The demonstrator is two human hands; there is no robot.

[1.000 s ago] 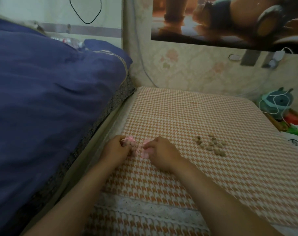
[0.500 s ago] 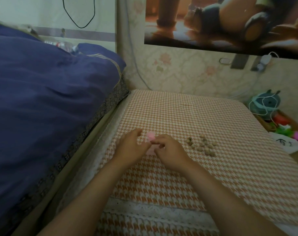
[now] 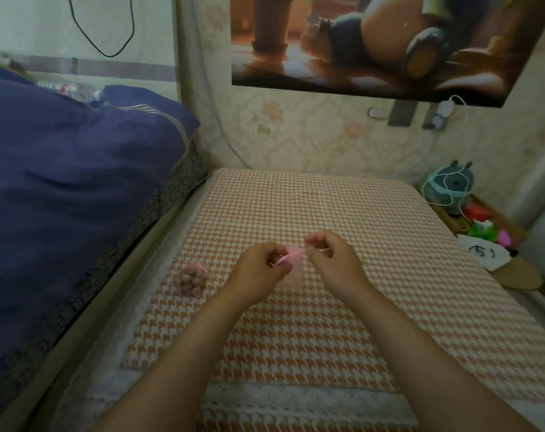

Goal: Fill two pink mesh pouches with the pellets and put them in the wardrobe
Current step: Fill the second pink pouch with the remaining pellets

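While both forearms reach in from the bottom edge and converge toward the middle of the houndstooth-covered table, the left hand and the right hand meet over an empty pink mesh pouch. The left hand is curled palm inward, its thumb and fingertips pinched on the gathered pink top of the pouch at its left side. The right hand is likewise curled, knuckles up, its thumb and forefinger pinched together just at the right of the pouch top, seemingly on the drawstring, though the string itself is too fine to make out for certain. The sheer body of the pouch hangs down between the two wrists, and whether it touches the cloth cannot be told. To the left of the left hand, apart from it and near the table's edge, a filled pink pouch lies on the cloth, bulging with brownish pellets. A dark blue quilt lies piled on the left.
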